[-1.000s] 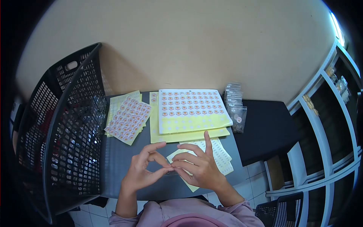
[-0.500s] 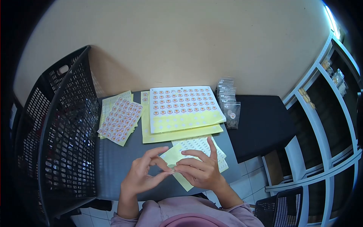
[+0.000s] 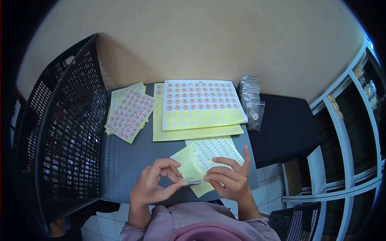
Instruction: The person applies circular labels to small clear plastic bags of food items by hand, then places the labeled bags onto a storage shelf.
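Between my two hands is a small clear plastic bag (image 3: 193, 182), seen nearly edge-on, so its contents are hidden. My left hand (image 3: 155, 182) pinches its left end between thumb and fingers. At the right end, my right hand (image 3: 230, 178) grips it with thumb and fingertips, one finger raised. Below the bag lie yellow backing paper (image 3: 188, 160) and a sheet of small printed labels (image 3: 219, 150), close to my right hand.
A stack of round-sticker sheets (image 3: 201, 96) lies at the back, with looser sticker sheets (image 3: 130, 114) to the left. Several filled clear bags (image 3: 254, 116) stand at right on a black surface (image 3: 285, 124). A black crate (image 3: 68, 132) borders the left; shelving (image 3: 341, 140) rises at far right.
My hands have moved apart, my right hand to the right, and more of the plastic bag shows between them. The camera view has shifted slightly.
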Tool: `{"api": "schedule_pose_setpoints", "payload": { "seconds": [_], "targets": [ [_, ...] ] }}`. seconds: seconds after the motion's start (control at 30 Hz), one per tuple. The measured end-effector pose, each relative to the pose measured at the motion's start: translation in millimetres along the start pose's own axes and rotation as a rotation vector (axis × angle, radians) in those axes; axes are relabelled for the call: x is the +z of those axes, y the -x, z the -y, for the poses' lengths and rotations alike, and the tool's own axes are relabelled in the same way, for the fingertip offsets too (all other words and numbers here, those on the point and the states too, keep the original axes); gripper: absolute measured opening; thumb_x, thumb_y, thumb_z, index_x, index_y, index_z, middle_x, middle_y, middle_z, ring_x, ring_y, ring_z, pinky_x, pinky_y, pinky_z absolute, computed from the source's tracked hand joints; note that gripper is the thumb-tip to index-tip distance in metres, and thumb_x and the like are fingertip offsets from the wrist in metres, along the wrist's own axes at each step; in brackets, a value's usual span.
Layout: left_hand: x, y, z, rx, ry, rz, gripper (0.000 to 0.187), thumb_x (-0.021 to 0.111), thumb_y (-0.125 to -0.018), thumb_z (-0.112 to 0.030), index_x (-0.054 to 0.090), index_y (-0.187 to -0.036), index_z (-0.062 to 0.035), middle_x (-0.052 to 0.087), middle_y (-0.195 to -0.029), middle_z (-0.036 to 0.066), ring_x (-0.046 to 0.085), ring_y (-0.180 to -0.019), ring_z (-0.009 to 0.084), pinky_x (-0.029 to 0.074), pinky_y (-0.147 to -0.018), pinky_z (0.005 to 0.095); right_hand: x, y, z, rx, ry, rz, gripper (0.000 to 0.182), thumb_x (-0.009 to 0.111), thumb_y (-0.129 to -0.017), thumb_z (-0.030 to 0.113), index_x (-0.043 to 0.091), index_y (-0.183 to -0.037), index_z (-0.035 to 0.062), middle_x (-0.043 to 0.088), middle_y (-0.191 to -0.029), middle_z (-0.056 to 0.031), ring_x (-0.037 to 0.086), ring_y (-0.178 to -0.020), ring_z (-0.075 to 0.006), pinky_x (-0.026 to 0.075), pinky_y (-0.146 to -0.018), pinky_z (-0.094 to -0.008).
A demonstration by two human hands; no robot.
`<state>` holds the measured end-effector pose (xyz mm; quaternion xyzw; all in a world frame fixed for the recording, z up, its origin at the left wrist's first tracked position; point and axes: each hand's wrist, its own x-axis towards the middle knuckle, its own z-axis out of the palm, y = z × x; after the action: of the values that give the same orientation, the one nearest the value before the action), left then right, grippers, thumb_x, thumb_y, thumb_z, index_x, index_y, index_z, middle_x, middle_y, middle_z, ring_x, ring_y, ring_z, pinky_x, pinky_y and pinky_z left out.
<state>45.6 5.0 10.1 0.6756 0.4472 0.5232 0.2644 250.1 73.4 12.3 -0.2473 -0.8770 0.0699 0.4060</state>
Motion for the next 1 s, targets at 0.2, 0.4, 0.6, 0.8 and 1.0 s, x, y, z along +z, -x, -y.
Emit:
{"api": "schedule_pose_setpoints", "payload": {
  "seconds": [0.2, 0.4, 0.6, 0.8, 1.0],
  "targets": [
    [-5.7, -4.1, 3.3, -0.006, -0.014, -0.033, 0.046, 0.071, -0.060, 0.007, 0.040, -0.094, 0.0015, 0.060, -0.062, 0.007, 0.060, -0.064, 0.0128, 0.051, -0.066, 0.0280, -0.4, -3.0, -6.4, 0.016, 0.035, -0.012, 0.009, 0.071, -0.064, 0.018, 0.062, -0.062, 0.0203, 0.060, -0.067, 0.0098, 0.058, -0.085, -0.0108, 0.007, -0.104, -0.0502],
    [-13.5, -7.7, 9.0, -0.005, 0.057, -0.063, 0.046, 0.072, -0.061, 0.005, 0.040, -0.095, 0.0002, 0.059, -0.062, 0.007, 0.060, -0.065, 0.0128, 0.049, -0.065, 0.0256, -1.2, -5.8, -11.1, 0.041, 0.076, -0.035, 0.010, 0.070, -0.064, 0.018, 0.061, -0.060, 0.0197, 0.059, -0.065, 0.0094, 0.059, -0.085, -0.0106, 0.009, -0.103, -0.0495],
    [-21.0, -12.0, 13.0, -0.036, 0.132, -0.051, 0.046, 0.071, -0.063, 0.004, 0.041, -0.097, 0.0007, 0.060, -0.064, 0.006, 0.060, -0.068, 0.0130, 0.048, -0.068, 0.0248, 3.8, -8.3, -10.7, 0.060, 0.080, -0.054, 0.012, 0.071, -0.063, 0.019, 0.060, -0.059, 0.0182, 0.058, -0.064, 0.0083, 0.059, -0.085, -0.0109, 0.010, -0.103, -0.0500],
    [-23.4, -3.7, 24.1, -0.014, 0.291, -0.117, 0.039, 0.064, -0.069, 0.005, 0.041, -0.099, -0.0011, 0.056, -0.071, 0.005, 0.057, -0.065, 0.0105, 0.049, -0.070, 0.0275, 12.0, 3.6, 4.2, 0.117, -0.186, 0.106, 0.019, 0.075, -0.060, 0.022, 0.057, -0.056, 0.0171, 0.058, -0.062, 0.0075, 0.060, -0.084, -0.0111, 0.016, -0.102, -0.0480],
    [-45.4, -1.7, 17.4, -0.304, 0.342, -0.353, 0.026, 0.050, -0.083, -0.005, 0.041, -0.106, -0.0033, 0.047, -0.073, 0.001, 0.051, -0.065, 0.0069, 0.044, -0.063, 0.0222, 38.7, 23.9, -28.5, 0.400, -0.167, 0.190, 0.040, 0.078, -0.058, 0.028, 0.058, -0.086, 0.0068, 0.059, -0.094, -0.0082, 0.056, -0.093, -0.0245, 0.037, -0.090, -0.0438]
  ]
}}
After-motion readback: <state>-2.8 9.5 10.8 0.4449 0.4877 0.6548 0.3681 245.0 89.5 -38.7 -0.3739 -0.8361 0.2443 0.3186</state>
